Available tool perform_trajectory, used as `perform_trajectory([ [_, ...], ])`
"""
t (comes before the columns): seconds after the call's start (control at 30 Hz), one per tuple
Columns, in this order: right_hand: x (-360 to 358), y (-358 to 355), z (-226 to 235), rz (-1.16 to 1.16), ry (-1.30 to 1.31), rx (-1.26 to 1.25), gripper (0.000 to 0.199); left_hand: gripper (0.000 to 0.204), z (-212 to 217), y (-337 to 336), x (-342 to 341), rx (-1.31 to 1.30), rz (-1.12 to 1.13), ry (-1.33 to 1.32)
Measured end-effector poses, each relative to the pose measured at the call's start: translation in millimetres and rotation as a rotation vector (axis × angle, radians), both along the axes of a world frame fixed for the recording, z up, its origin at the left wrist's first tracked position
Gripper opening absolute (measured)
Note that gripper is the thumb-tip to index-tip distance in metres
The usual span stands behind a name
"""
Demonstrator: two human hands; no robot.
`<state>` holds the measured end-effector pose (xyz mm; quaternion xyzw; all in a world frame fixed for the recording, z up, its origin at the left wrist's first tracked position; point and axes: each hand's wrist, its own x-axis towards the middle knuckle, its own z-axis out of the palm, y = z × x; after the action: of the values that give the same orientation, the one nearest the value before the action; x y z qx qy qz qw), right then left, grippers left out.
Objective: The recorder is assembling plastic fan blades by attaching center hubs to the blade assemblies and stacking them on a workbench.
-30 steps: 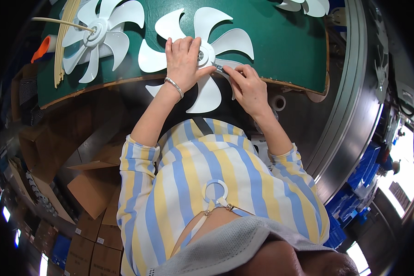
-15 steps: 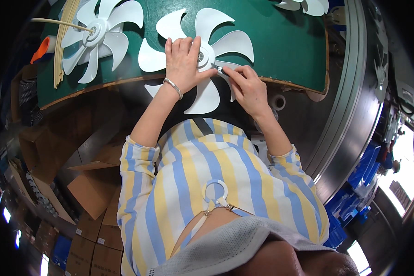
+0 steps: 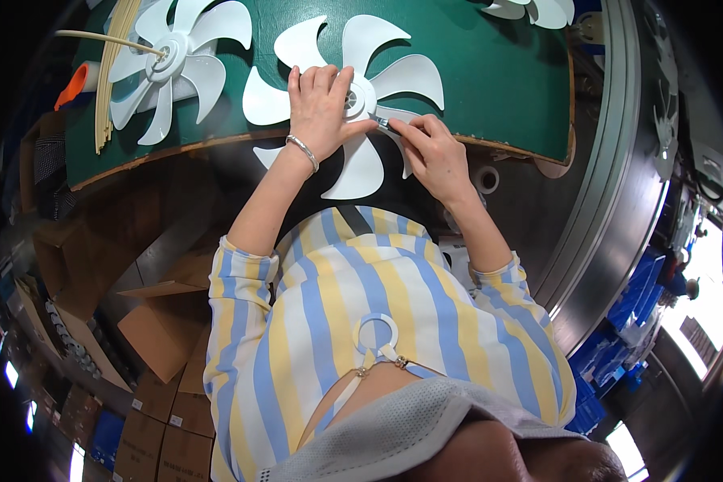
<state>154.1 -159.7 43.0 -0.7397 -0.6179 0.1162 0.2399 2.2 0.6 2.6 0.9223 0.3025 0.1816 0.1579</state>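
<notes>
My left hand (image 3: 320, 114) lies spread over the fan wheel (image 3: 367, 95); toward four o'clock, my right hand (image 3: 437, 153) pinches a slim tool (image 3: 383, 123).

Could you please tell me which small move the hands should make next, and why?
I would perhaps draw the left thumb back from the slim tool first. The right hand holds that tool with its metal tip close to the thumb, near the centre of the white fan wheel, and the left hand lies across the wheel, so a slip might catch the thumb.

Left grip (image 3: 319, 114) palm-down, thumb out; right grip (image 3: 437, 149) apparently pinched.
</notes>
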Motion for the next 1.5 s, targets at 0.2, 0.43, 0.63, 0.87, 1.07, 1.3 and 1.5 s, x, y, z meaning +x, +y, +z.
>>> perform_trajectory([
  [0.2, 0, 1, 0, -0.001, -0.006, 0.001, 0.029, 0.087, -2, 1, 0, -0.002, -0.011, -0.008],
  [0.43, -1, 0, -3, 0.002, -0.029, 0.018, 0.031, 0.086, -3, -1, 0, 0.006, 0.004, -0.018],
  [0.63, 0, -1, -8, -0.011, -0.063, 0.048, 0.033, 0.086, -1, -3, 3, -0.002, 0.03, -0.01],
  [0.87, 4, -3, -1, -0.124, 0.033, 0.13, 0.033, 0.087, 1, -3, 2, -0.06, 0.017, 0.022],
  [1.07, 8, -7, 3, -0.152, 0.045, 0.126, 0.029, 0.09, 16, 5, -11, -0.083, -0.187, 0.075],
  [1.3, -1, -7, 2, -0.17, 0.089, 0.085, 0.03, 0.08, 0, 0, -8, 0.007, -0.053, -0.041],
  [1.5, -1, -9, -2, -0.175, 0.113, 0.089, 0.029, 0.057, -9, -5, 7, 0.047, 0.074, -0.103],
])
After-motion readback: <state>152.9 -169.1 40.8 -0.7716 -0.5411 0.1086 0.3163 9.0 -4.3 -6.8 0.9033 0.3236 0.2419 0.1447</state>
